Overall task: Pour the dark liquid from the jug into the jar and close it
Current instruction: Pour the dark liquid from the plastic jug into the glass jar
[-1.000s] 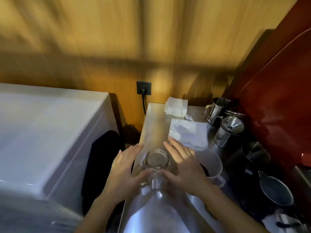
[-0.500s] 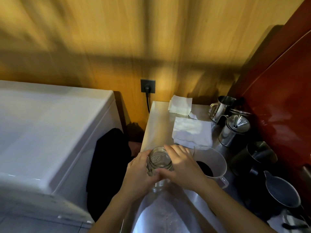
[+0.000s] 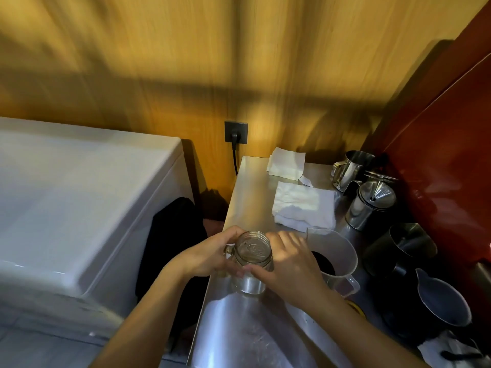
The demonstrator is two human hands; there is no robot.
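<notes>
A clear glass jar (image 3: 253, 252) with a threaded mouth and a side handle stands upright on the steel counter (image 3: 247, 192), near its left edge. It looks empty and has no lid on it. My left hand (image 3: 210, 257) wraps its left side by the handle. My right hand (image 3: 288, 264) grips its right side. Just to the right stands a translucent white jug (image 3: 336, 251) with dark liquid in its bottom. My right hand partly hides the jug's near wall.
White cloths (image 3: 303, 205) lie on the counter behind the jar. Steel pitchers (image 3: 350, 168), a lidded steel pot (image 3: 369, 203) and dark jugs (image 3: 398, 245) crowd the right side by a red wall. A white chest appliance (image 3: 79, 203) stands left, across a gap.
Both hands went from open beside the jar to closed around it. The view has shifted slightly left and down.
</notes>
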